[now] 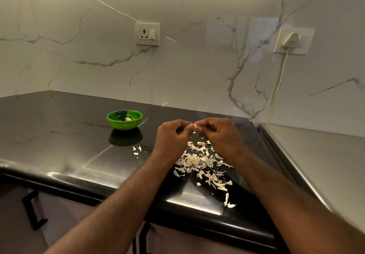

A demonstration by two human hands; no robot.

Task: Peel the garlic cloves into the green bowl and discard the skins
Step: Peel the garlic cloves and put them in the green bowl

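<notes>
One garlic clove (195, 127) is held up between the two hands, above the glossy black desk (59, 135). The left hand (173, 136) pinches it with curled fingers and thumb from one side. The right hand (219, 133) pinches it the same way from the other, so the clove shows only as a pale sliver between the thumbs.

Below the hands and nearer the person, a heap of skins (199, 162) lies spread on the desk between the forearms and trails toward the front edge under the right forearm. Just under the right hand a loose clove (200, 143) lies at the far end of that heap; I cannot tell whether it is peeled. Some small scraps (137, 150) lie apart, just left of the left wrist.

Well left of the left hand and slightly beyond it stands the green bowl (124, 119), upright, with a pale peeled piece (128, 119) inside.

Beyond the hands rises a veined marble wall (197, 66) carrying a socket plate (147, 34), whose markings are too small to read. Up and right of the right hand, a white plug (290, 40) sits in a second plate, its cord (276, 89) hanging down behind the desk. A steel surface (320, 164) adjoins the desk right of the right forearm. Under the left forearm are cabinet fronts with black handles (32, 210).
</notes>
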